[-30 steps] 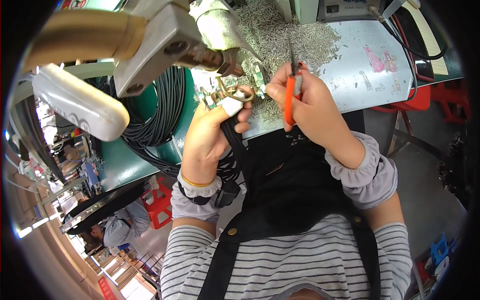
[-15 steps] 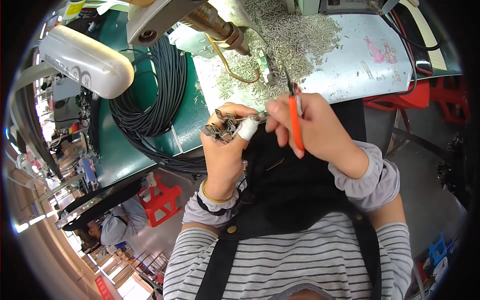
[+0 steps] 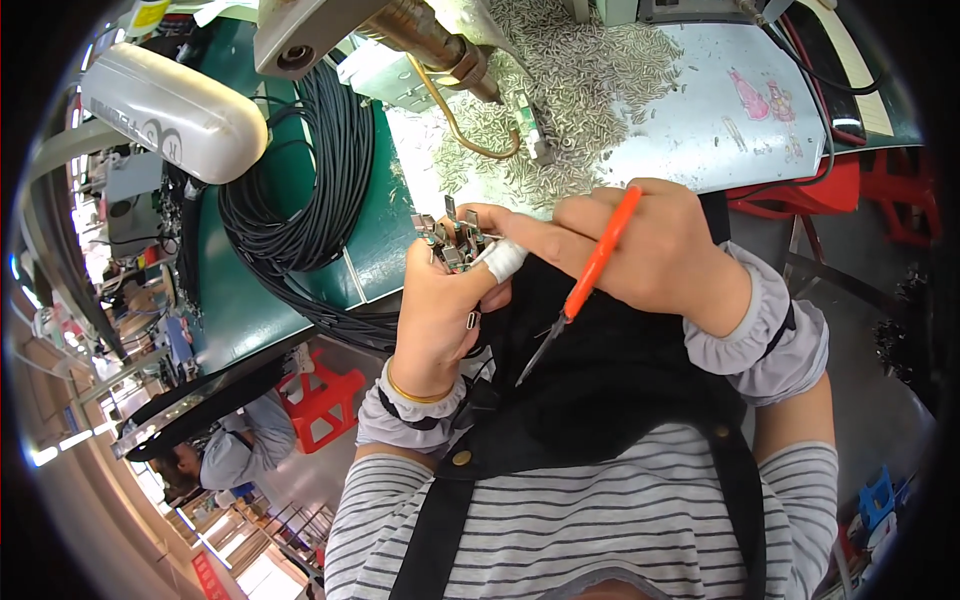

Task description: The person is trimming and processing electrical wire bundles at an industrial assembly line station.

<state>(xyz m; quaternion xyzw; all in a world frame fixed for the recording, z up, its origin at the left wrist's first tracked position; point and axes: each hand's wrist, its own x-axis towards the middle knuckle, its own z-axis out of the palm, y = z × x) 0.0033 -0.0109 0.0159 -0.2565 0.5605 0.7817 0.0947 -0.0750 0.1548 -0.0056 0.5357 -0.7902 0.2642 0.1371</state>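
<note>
Connectors clasped in left hand; right hand grips orange-handled tool, fingers near connectors.

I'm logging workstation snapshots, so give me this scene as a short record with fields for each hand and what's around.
Left hand: holds a bunch of small metal-ended connectors; thumb in a white wrap
Right hand: holds an orange-handled tool, index finger close to the wrap
Tool tip: over the black apron
Left side: coil of black cable on a green tabletop
Ahead: many tiny metal pieces on a pale sheet
</note>
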